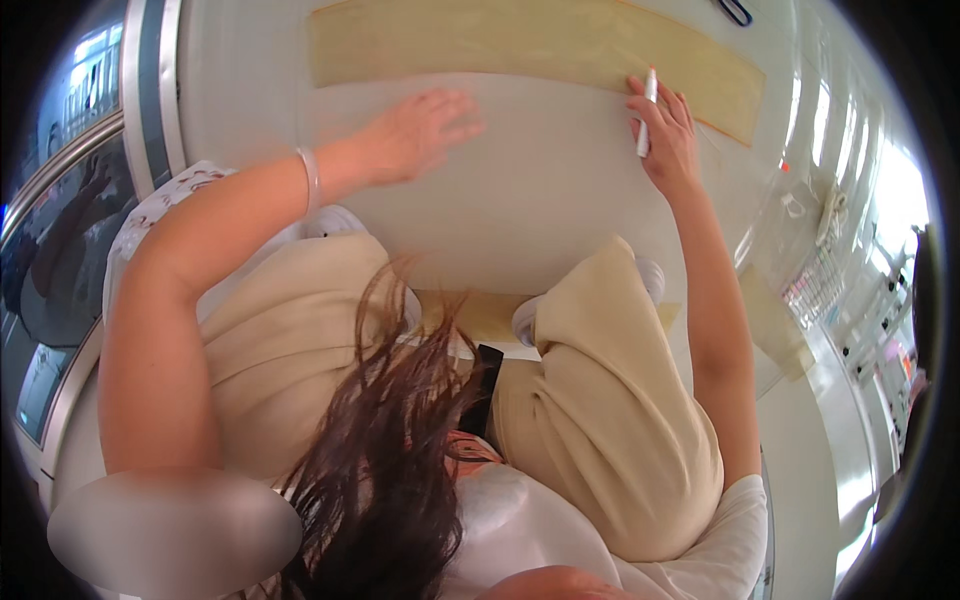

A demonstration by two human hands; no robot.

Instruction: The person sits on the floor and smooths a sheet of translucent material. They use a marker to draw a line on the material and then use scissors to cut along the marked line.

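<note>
My right hand (669,146) holds a white marker pen (646,112) with an orange tip, pointing away from me. Its fingertips reach the near edge of a long, translucent yellowish strip (487,41) on the pale floor. My left hand (424,135), blurred and holding nothing, is stretched out with its fingers somewhat apart. It appears just short of the strip's near edge, over bare floor; whether it touches the floor I cannot tell. A clear bracelet (309,180) circles my left wrist.
Another yellowish strip (472,315) lies between my shoes, and one more (776,322) is at the right. A dark looped handle (735,11) shows at the top edge. A small orange-red piece (784,166) and a wire basket (814,289) are at right. Metal-framed glass (67,225) borders the left.
</note>
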